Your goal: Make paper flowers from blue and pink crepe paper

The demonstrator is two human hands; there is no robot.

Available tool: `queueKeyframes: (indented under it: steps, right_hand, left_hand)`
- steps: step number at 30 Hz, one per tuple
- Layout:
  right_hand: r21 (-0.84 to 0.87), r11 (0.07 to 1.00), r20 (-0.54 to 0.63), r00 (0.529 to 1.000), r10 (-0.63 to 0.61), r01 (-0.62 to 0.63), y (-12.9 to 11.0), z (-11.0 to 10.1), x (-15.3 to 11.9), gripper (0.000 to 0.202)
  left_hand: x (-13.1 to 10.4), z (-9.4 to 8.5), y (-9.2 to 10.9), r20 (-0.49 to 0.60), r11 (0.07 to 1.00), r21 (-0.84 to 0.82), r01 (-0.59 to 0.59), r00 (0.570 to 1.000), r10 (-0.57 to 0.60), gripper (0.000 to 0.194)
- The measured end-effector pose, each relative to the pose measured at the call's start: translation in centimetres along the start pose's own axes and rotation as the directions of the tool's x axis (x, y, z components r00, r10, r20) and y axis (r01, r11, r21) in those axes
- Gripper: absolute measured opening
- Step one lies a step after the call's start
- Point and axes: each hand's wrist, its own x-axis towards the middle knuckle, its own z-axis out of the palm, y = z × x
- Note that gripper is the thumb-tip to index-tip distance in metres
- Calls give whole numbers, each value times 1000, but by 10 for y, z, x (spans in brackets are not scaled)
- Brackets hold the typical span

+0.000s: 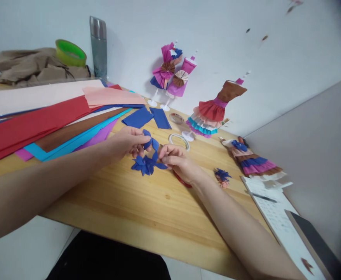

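Between my hands runs a blue crepe paper petal strip [155,145], cut into pointed petals. My left hand [129,142] pinches its upper end between thumb and fingers. My right hand [180,160] is closed at the strip's right side, fingertips pressed together on its edge. Just below the fingers, a cluster of blue paper petals [145,165] spreads like a flower; whether it joins the strip I cannot tell. Under my right hand shows a red scissors handle [183,180], mostly hidden by the palm.
Crepe paper sheets [36,128] cover the table's left side. Blue paper pieces [160,118] and a tape roll [179,140] lie beyond my hands. Dressed mini mannequins [214,107] stand along the wall. At right are small paper flowers [222,175], a notebook [268,194] and a pen [264,197].
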Motion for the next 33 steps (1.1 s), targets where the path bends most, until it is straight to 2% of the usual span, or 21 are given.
queueKeyframes:
  steps: [4,9,13,16,22,30,33]
  right_hand:
    - [36,998,-20,998,55,-55,1,0,-1,25]
    - [-208,978,-59,998,-28,15,8,5,-2,31]
    - [-289,957,-68,998,-17,-4,9,7,-3,29]
    - [-235,972,-44,999,16,-26,1,4,-7,28]
    - [6,996,14,996,84,-84,-12,-3,-13,30]
    - [117,989,-37,994,98,-93,-13,2,-11,31]
    - [91,990,-117,986,118,-108,-15,4,-11,33]
  left_hand:
    - [0,0,-2,6,999,-50,7,1000,-7,21]
    - [0,1,-4,38,996,-85,2,999,1,22]
    - [1,1,-3,26,999,-54,-3,1000,4,23]
    - [0,1,-2,5,1000,-21,-2,1000,2,22]
    - [0,-1,-1,-24,999,32,5,1000,-4,21]
    - [1,5,-5,-69,931,360,-59,994,90,22]
    - [1,6,-10,-40,845,509,-164,976,213,26]
